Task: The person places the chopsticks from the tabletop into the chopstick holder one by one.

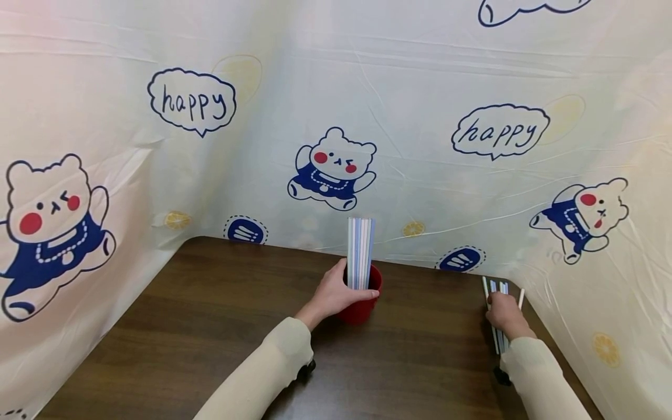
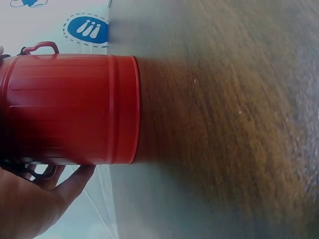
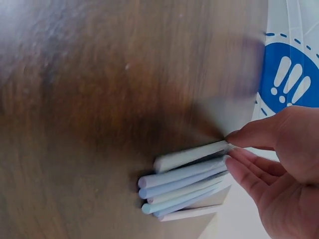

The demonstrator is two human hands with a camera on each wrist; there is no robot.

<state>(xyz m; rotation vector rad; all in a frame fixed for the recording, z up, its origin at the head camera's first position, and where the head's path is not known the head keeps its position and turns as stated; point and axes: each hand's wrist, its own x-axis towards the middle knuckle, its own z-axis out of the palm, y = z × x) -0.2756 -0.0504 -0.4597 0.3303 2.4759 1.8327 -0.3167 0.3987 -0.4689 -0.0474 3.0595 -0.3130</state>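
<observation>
My left hand (image 1: 334, 291) grips the side of a red pail (image 1: 357, 312) that stands upright on the table. A bundle of long pastel straws (image 1: 361, 251) in white, blue and lilac stands up out of the pail. In the left wrist view the ribbed red pail (image 2: 65, 109) lies across the view, with part of the left hand (image 2: 40, 199) at its rim. Over at the right, my right hand (image 1: 506, 315) is above a loose row of straws (image 1: 499, 341). The right wrist view shows its thumb and fingertips (image 3: 238, 167) pinching the outermost pale straw (image 3: 192, 155).
The brown wooden table (image 1: 252, 361) extends under both arms. A printed cloth (image 1: 409, 76) with cartoon bears hangs behind and at both sides, meeting the table edges. The right-hand straws lie close to the table's right edge, several side by side.
</observation>
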